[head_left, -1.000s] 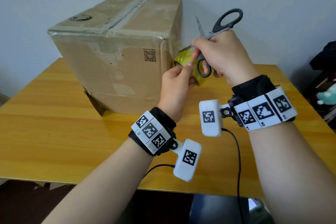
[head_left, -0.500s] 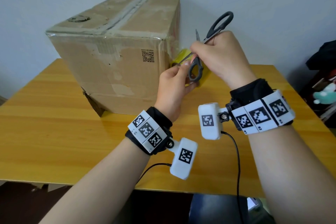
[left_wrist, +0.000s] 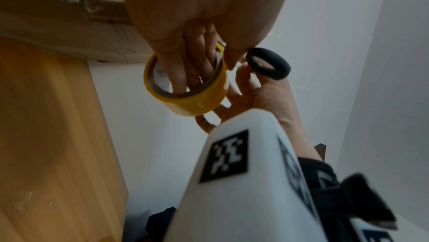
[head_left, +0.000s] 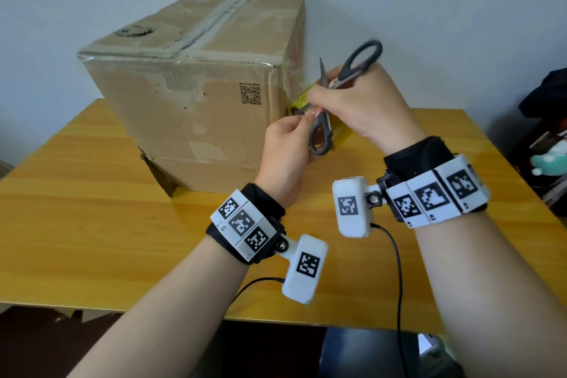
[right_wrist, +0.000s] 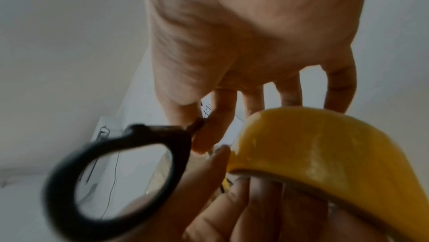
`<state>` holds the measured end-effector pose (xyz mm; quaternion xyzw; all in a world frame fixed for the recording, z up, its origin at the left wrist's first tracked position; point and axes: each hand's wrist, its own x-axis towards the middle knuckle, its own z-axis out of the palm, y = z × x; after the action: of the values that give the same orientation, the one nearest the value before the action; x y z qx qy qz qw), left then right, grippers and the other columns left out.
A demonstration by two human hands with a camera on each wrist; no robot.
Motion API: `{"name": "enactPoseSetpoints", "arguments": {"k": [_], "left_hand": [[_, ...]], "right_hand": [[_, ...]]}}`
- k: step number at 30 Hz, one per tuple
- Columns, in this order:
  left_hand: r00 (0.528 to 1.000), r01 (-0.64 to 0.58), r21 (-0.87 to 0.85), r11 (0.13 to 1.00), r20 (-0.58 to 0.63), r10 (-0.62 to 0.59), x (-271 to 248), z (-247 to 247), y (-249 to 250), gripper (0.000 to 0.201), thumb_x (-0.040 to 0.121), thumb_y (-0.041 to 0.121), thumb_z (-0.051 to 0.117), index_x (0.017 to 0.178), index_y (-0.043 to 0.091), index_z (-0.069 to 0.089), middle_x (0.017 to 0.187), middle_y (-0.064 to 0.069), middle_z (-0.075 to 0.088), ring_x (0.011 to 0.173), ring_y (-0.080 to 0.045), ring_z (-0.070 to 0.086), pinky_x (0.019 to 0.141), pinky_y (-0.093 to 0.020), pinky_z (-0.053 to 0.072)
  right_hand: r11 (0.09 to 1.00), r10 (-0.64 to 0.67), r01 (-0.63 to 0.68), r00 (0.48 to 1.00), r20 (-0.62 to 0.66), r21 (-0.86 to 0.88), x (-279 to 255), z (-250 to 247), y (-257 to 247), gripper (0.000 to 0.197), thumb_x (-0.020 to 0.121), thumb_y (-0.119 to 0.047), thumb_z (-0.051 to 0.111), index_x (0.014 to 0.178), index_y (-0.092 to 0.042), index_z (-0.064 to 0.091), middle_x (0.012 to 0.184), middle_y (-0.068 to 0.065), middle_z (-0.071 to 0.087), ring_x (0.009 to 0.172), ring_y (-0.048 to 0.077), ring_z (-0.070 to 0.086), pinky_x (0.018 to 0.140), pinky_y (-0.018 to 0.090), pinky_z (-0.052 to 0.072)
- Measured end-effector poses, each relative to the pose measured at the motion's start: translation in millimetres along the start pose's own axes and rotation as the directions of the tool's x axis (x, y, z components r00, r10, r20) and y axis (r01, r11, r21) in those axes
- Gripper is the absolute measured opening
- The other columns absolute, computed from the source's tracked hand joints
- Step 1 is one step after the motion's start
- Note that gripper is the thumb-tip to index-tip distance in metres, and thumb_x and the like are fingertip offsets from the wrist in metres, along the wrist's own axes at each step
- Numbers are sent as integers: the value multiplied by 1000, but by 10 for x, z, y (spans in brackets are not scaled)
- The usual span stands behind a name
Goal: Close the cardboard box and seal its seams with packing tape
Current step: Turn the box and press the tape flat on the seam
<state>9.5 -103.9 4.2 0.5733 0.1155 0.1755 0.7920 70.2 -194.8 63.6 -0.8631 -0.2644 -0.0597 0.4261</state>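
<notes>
Beside the right front corner of the cardboard box [head_left: 196, 95], both hands are meeting in the air above the wooden table [head_left: 92, 224]. The box is sitting closed on the table toward the wall, a strip of tape running along its top seam and a printed square code on the face nearest the camera.

The left hand [head_left: 285, 156] is carrying the yellow tape roll [left_wrist: 185, 88] — its fingers [left_wrist: 171, 73] are passing through the roll's core, close together, while the thumb is pinching toward the fingertips at the roll's upper edge. The roll is hanging just beside the box's right side; whether it is touching the cardboard cannot be told.

The right hand [head_left: 362, 107] is gripping a pair of black-handled scissors [head_left: 340, 83], fingers curled round the middle where the blades cross. The blades are standing open — one tip pointing up, the other reaching toward the roll. One handle loop is sticking up above the knuckles, and the other is hanging down against the left hand's fingers.

A dark cable [head_left: 395, 270] is trailing from the right wrist camera.
</notes>
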Motion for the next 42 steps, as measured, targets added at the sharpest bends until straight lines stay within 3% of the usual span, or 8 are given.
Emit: {"name": "enactPoseSetpoints", "arguments": {"k": [3,7,10,15,21,24,33,42], "left_hand": [[1000,5,19,1000,-10,-5,6,-19,2,32,100,24,59,76,4,57,58,-3,52,72,-27,50,83,-59,50],[1000,1,51,999,3,-1,25,-40,-22,31,99,28,59,81,4,60,60,-4,54,70,-26,52,79,-52,50],[1000,9,49,999,19,-10,34,-22,-14,30,102,26,56,81,6,65,59,4,62,67,-16,61,74,-40,59],[1000,21,1,1000,3,-21,62,-25,-26,26,102,20,56,81,7,66,59,7,58,62,-10,58,64,-27,60],[1000,21,-29,999,13,-20,70,-36,-36,27,103,19,55,102,-3,70,88,-13,63,83,-23,61,61,-24,58],[1000,23,-48,999,13,-22,77,-34,-48,31,102,20,55,107,-8,68,95,-18,62,89,-26,60,62,-25,59],[999,24,-54,998,25,-23,106,-32,-61,25,103,17,54,103,-3,69,66,3,64,64,-10,61,61,-24,59],[999,0,-65,998,38,3,88,-29,-92,38,101,25,57,101,-13,64,87,-15,56,83,-27,55,66,-26,60]], "right_hand": [[999,46,-48,994,94,17,0,-57,17,38,80,-35,67,80,3,66,102,13,69,89,26,65,76,44,51],[993,113,-117,973,203,5,-24,-107,25,34,81,-50,68,71,-18,74,105,-12,71,96,6,66,88,31,48],[973,167,-180,981,98,143,-11,-88,31,30,80,-41,67,77,-12,74,107,-9,73,101,10,66,96,35,49],[952,219,-210,976,-14,223,-4,-45,-30,27,84,-26,64,95,-2,72,113,2,71,103,18,65,76,27,48],[943,253,-252,967,26,219,8,-29,-26,28,83,-30,66,88,-3,71,110,0,73,105,16,65,89,34,50],[933,271,-270,962,29,239,-18,-5,-34,23,84,-30,66,80,-7,69,101,2,74,97,17,66,77,30,49],[925,279,-265,960,-10,273,-38,-34,-52,17,85,-28,63,73,-17,61,79,2,60,76,13,55,65,30,42],[961,224,-221,975,1,169,14,54,-66,20,83,-25,61,72,-9,62,67,1,56,57,9,50,50,23,39]]}}
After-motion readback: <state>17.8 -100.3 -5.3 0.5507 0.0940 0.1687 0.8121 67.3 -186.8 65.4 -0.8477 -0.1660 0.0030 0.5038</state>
